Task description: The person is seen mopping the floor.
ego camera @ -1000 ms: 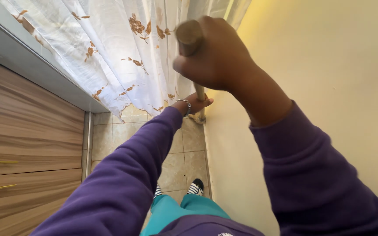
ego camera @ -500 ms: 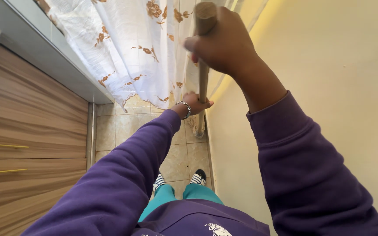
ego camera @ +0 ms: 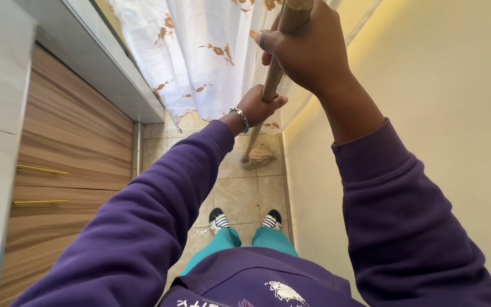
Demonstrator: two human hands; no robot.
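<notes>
I hold a long wooden mop handle (ego camera: 272,82) with both hands. My right hand (ego camera: 308,48) grips it near the top, close to the camera. My left hand (ego camera: 258,106), with a bracelet at the wrist, is closed around it lower down. The handle slants down to a beige mop head (ego camera: 260,154) resting on the tiled floor (ego camera: 240,196) next to the wall. Both arms wear purple sleeves.
A white curtain with orange flowers (ego camera: 200,51) hangs over the floor ahead. Wooden drawers with thin gold handles (ego camera: 63,170) and a grey counter edge (ego camera: 95,59) line the left. A cream wall (ego camera: 427,113) runs close on the right. My striped shoes (ego camera: 245,219) stand below.
The mop head has slid over the tiles toward me and slightly left, away from the wall corner. Both hands rose in view and the handle now slants more.
</notes>
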